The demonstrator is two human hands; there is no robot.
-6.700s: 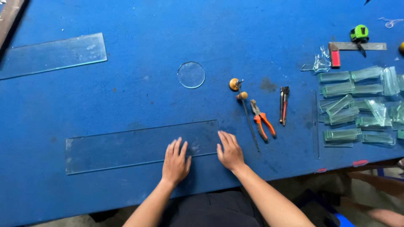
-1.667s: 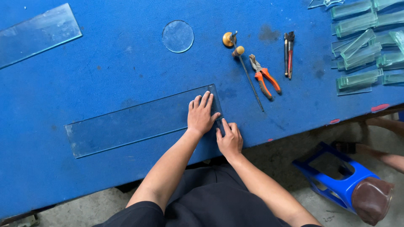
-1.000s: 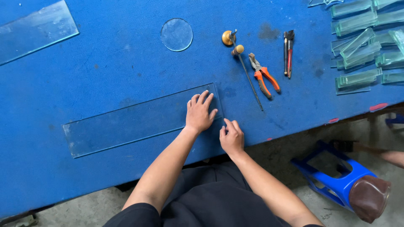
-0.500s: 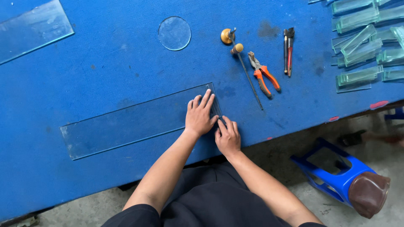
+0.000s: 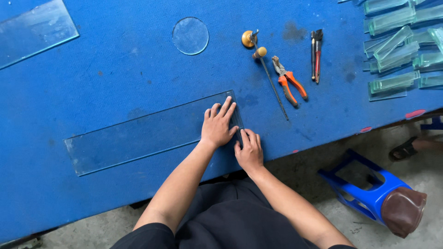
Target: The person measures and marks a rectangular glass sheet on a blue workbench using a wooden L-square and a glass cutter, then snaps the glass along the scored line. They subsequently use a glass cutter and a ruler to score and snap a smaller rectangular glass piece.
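Note:
A long clear glass strip [image 5: 138, 136] lies flat on the blue table [image 5: 115, 69], slanting up to the right. My left hand [image 5: 218, 125] presses palm-down on its right end, fingers spread. My right hand [image 5: 249, 150] sits just right of it at the strip's near right corner, fingers curled against the glass edge. Whether it holds anything is hidden.
A round glass disc [image 5: 190, 35] lies farther back. Two brass-knobbed cutters [image 5: 258, 48], orange-handled pliers [image 5: 290, 84] and a dark tool [image 5: 315, 54] lie to the right. Stacked glass strips [image 5: 399, 46] fill the far right, another pane [image 5: 34, 30] the far left. A blue stool [image 5: 374, 196] stands on the floor.
Over the last seconds my hands stayed on the strip's right end. My right hand drew in close beside the left at the corner, and the view shifted slightly.

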